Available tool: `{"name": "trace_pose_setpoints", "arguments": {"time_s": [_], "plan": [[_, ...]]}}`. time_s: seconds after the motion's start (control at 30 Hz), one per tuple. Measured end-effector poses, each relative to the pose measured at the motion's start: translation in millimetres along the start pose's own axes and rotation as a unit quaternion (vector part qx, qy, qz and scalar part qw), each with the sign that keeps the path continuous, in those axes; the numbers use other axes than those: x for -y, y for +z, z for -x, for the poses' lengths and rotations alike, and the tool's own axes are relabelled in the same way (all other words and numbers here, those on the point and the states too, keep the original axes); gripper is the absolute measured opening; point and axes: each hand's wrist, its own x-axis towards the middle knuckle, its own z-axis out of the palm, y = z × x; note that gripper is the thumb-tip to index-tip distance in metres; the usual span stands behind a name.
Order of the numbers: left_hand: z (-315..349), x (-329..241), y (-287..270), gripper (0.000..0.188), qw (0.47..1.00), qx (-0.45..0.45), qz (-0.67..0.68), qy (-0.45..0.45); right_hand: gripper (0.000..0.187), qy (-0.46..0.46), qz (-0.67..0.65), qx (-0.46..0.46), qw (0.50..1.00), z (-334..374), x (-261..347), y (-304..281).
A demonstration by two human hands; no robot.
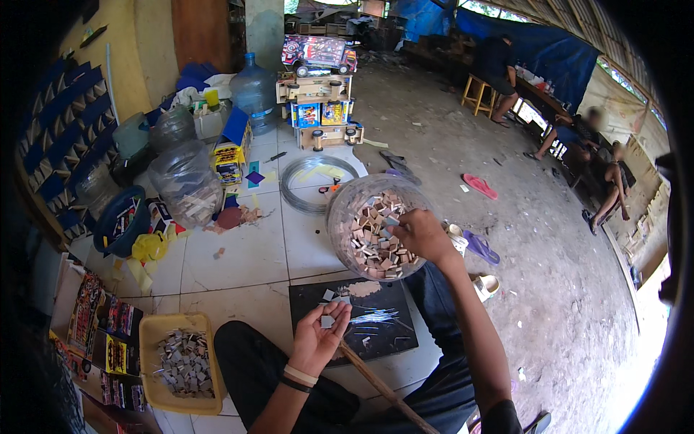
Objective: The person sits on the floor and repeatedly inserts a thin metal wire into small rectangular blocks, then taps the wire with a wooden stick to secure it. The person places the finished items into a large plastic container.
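Observation:
My left hand [316,343] is cupped palm up, with several small grey square pieces [327,321] on its palm and fingers. My right hand [422,235] reaches over a round clear plastic tub [335,233] full of small tan and brown square pieces [376,253]. Its fingertips are pinched together at a small grey-faced square piece [391,221]. Below the tub lies a black board [390,340], with thin silvery wire strips [372,317] and a patch of sawdust [361,288] on it. A wooden stick [387,394] runs from beneath my left hand toward my lap.
A yellow basin [148,347] of grey square pieces stands at left, beside printed toy boxes [119,347]. Ahead are a wire coil [289,195], stacked toy trucks [318,90] and a water jug [253,90]. Sandals [480,186] lie at right; several people sit farther back.

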Motion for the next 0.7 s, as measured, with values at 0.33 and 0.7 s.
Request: {"name": "trace_pose_setpoints", "arguments": {"time_s": [0.33,0.7], "plan": [[-25.5,12.3,-34.3,0.031,0.989,0.113,0.037,-0.084,0.029,-0.154,-0.059,0.345,0.924,72.7,121.8,54.9],[-33.8,-8.0,-1.7,0.018,0.862,-0.027,-0.402,0.308,0.039,0.146,0.143,0.095,0.974,-17.6,-16.7,30.5]]}}
